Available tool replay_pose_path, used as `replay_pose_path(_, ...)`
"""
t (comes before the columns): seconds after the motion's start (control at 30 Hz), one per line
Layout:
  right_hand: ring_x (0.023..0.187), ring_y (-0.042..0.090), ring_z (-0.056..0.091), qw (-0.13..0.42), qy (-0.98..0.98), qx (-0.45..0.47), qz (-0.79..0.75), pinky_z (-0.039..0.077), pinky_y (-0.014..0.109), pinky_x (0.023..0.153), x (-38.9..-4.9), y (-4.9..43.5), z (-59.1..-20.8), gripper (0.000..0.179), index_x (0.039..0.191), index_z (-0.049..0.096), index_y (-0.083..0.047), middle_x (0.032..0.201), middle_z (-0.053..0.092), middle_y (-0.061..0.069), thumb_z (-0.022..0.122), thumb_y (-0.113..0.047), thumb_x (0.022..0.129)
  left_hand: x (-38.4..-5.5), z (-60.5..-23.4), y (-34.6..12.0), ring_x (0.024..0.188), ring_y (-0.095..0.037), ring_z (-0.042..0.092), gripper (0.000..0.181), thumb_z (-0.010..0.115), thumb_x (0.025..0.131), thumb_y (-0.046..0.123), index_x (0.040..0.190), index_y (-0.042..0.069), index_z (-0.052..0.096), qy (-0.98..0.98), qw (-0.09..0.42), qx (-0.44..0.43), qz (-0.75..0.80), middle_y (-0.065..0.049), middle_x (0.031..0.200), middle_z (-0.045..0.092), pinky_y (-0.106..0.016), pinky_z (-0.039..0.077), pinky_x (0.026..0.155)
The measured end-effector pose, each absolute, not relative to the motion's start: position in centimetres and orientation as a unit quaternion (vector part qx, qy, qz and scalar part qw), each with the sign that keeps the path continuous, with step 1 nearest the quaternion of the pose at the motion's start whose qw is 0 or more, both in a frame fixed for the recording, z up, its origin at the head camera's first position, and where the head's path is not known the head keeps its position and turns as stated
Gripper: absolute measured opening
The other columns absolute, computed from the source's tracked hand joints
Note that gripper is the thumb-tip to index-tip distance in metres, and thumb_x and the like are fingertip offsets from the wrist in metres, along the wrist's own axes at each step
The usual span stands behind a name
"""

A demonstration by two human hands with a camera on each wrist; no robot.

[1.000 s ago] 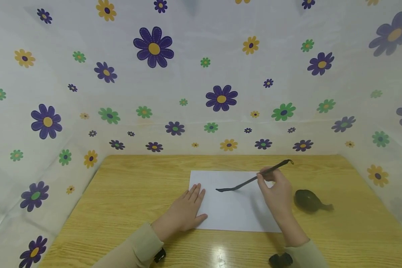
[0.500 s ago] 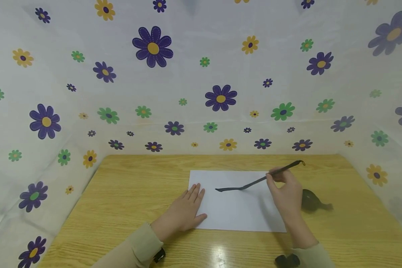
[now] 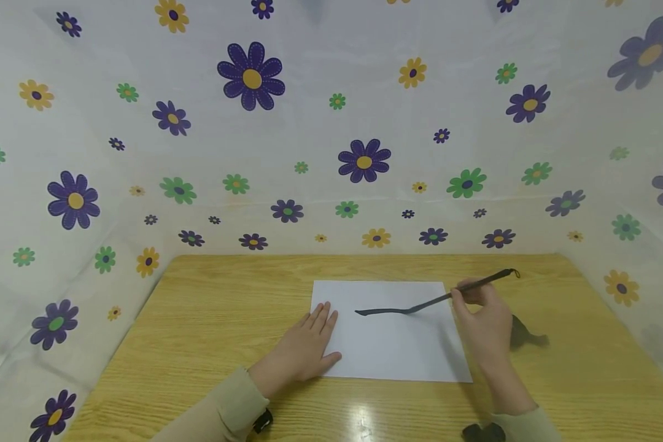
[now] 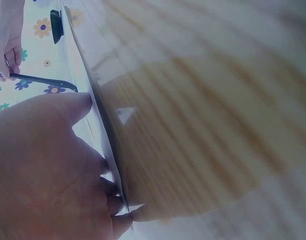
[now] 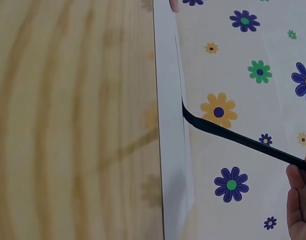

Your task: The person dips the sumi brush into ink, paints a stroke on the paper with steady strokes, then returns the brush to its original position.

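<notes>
A sheet of white paper (image 3: 387, 350) lies on the wooden table. My left hand (image 3: 304, 347) rests flat on its left edge, fingers spread. In my right hand (image 3: 486, 319) a dark ink brush (image 3: 433, 301) is pinched between thumb and fingers near mid-handle, slanting up to a looped end at the right. Its dark tip bends against the paper, as the right wrist view of the brush (image 5: 243, 140) also shows. A black ink stroke (image 3: 378, 312) runs level from the left part of the sheet to the tip. The left wrist view shows the left hand (image 4: 48, 165) at the paper's edge.
A dark green, teardrop-shaped object (image 3: 522, 336) with a narrow end stands right of the paper, partly hidden behind the right hand. Wooden tabletop (image 3: 215, 313) surrounds the sheet. A white flowered cloth (image 3: 309, 129) encloses the table's back and sides.
My right hand has moved steadily rightward with the brush, and the black stroke has grown longer to the right. The hand now covers more of the dark green object. My left hand stays put.
</notes>
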State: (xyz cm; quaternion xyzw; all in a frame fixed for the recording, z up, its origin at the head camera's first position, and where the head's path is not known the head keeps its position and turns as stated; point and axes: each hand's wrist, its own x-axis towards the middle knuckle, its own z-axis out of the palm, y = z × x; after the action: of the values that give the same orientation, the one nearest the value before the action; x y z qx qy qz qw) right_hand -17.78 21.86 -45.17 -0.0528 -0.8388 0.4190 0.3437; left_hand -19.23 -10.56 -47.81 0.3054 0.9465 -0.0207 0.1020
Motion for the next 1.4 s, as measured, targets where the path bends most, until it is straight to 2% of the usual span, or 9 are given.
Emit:
replay_pose_path(0.5, 0.075, -0.026, 0.047, 0.324, -0.848, -0.071, 0.413, 0.042, 0.014, 0.075, -17.2, 22.9, -45.2, 0.012, 0.104, 0.071, 0.002, 0.093, 0.079, 0.021, 0.075, 0.000, 0.093, -19.3, -48.1, -10.7, 0.165, -0.034, 0.022, 0.081, 0.047, 0.110, 0.054, 0.167, 0.001, 0.027, 0.946, 0.100, 0.309, -0.020, -0.020, 0.177, 0.020, -0.047, 0.029, 0.133)
replay_pose_path(0.83, 0.075, -0.026, 0.048, 0.322, -0.846, -0.071, 0.420, 0.039, 0.006, 0.075, -17.2, 23.2, -45.3, 0.012, 0.105, 0.071, 0.003, 0.095, 0.078, 0.022, 0.075, 0.000, 0.094, -19.7, -48.6, -10.7, 0.166, -0.032, 0.022, 0.081, 0.046, 0.109, 0.055, 0.168, 0.003, 0.026, 0.946, 0.096, 0.309, -0.023, -0.019, 0.177, 0.019, -0.047, 0.029, 0.134)
replay_pose_path(1.4, 0.075, -0.023, 0.051, 0.303, -0.850, -0.073, 0.424, 0.040, 0.002, 0.074, -17.0, 23.2, -45.1, 0.011, 0.104, 0.071, 0.003, 0.096, 0.078, 0.022, 0.074, 0.000, 0.094, -19.8, -48.9, -10.7, 0.165, -0.034, 0.021, 0.082, 0.047, 0.110, 0.055, 0.168, 0.002, 0.026, 0.946, 0.097, 0.311, -0.016, -0.021, 0.177, 0.018, -0.047, 0.029, 0.133)
